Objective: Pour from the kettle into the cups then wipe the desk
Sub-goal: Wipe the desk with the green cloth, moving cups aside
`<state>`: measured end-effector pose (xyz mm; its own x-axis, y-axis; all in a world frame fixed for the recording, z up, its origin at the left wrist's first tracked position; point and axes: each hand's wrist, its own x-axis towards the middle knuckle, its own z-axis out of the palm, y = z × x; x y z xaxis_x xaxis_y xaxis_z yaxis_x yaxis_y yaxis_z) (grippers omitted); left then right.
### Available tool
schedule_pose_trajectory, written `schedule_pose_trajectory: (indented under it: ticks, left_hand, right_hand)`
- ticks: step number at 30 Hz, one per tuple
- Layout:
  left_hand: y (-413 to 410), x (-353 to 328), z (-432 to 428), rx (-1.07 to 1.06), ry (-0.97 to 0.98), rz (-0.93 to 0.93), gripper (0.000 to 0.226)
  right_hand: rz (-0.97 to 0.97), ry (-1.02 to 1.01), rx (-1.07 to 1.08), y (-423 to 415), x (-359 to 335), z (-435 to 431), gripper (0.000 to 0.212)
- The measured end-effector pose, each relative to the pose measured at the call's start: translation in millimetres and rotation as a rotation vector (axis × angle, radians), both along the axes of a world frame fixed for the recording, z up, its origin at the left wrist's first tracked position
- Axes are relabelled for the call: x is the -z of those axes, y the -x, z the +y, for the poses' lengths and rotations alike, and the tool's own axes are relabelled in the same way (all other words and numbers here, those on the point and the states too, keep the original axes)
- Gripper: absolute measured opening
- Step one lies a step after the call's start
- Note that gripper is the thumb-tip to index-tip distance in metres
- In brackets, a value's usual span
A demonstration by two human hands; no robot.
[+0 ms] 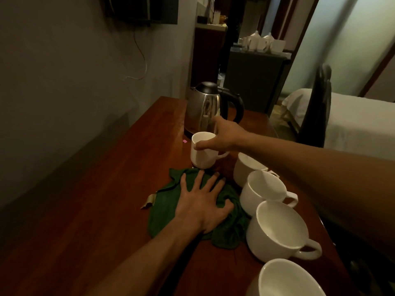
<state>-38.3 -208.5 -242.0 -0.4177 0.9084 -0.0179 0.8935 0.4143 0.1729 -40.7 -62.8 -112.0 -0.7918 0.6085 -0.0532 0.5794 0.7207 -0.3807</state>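
The kettle (pixel 205 110) stands upright at upper centre with no hand on it, so pouring looks done. Whether the cups (pixel 275 229) at lower right hold water I cannot tell. Wiping seems underway: the left hand (pixel 201 201) presses flat, fingers spread, on the cloth (pixel 164 212) at mid-frame on the surface (pixel 96 210). The right hand (pixel 224 135) grips a mug (pixel 202 157) by its rim, just in front of the kettle.

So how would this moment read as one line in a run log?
left hand flat on green cloth | right hand grips white mug rim | kettle upright behind | four wide cups in row
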Motion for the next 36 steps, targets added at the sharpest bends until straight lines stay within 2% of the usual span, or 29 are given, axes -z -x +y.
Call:
schedule_pose_trajectory:
  ticks: [5,9,20,32,36]
  left_hand:
    - [0,-2,0,-0.001,0.012,-0.010,0.072]
    - [1,-2,1,0.006,-0.004,-0.013,0.072]
    - [1,-1,4,-0.001,-0.006,-0.002,0.073]
    - [13,1,29,-0.009,-0.017,-0.008,0.072]
    - [23,2,41,-0.007,-0.007,0.004,0.073]
  right_hand:
    - [0.014,0.036,-0.023,9,18,-7,0.100]
    - [0.002,-0.038,-0.029,9,27,-5,0.096]
    - [0.078,-0.083,-0.020,-3,23,1,0.097]
    - [0.134,-0.088,0.133,-47,8,59,0.100]
    - [0.132,-0.066,0.143,-57,13,71,0.092]
